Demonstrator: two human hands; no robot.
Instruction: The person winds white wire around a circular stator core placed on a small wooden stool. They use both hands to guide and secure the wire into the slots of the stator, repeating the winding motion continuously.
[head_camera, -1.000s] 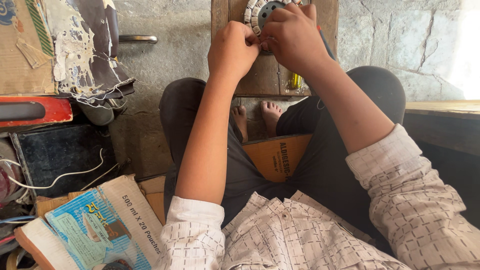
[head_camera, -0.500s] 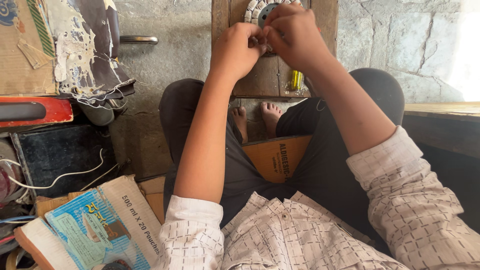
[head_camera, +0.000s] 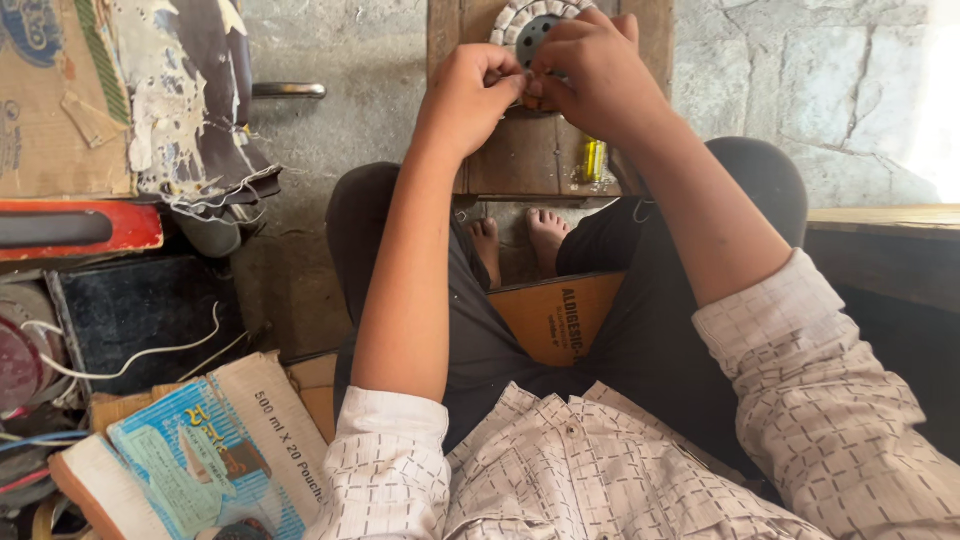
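Note:
A round grey-white part (head_camera: 527, 22) with a ring of small segments and a dark centre lies at the far end of a small wooden board (head_camera: 520, 160) in front of my knees. My left hand (head_camera: 470, 95) and my right hand (head_camera: 598, 72) meet just below the round part, fingertips pinched together on something small that the fingers hide. The right hand covers the round part's right side. A yellow cylinder (head_camera: 593, 160) lies on the board under my right wrist.
A brown cardboard box (head_camera: 556, 318) sits between my legs, bare feet (head_camera: 520, 240) beyond it. At left are a blue-printed booklet (head_camera: 180, 460), a red case (head_camera: 80, 228), white wires (head_camera: 130, 355) and torn cardboard (head_camera: 120, 90). A wooden ledge (head_camera: 880, 225) runs at right.
Both hands have shifted slightly down and closer together at the round part; the fingertips now pinch tightly at one spot.

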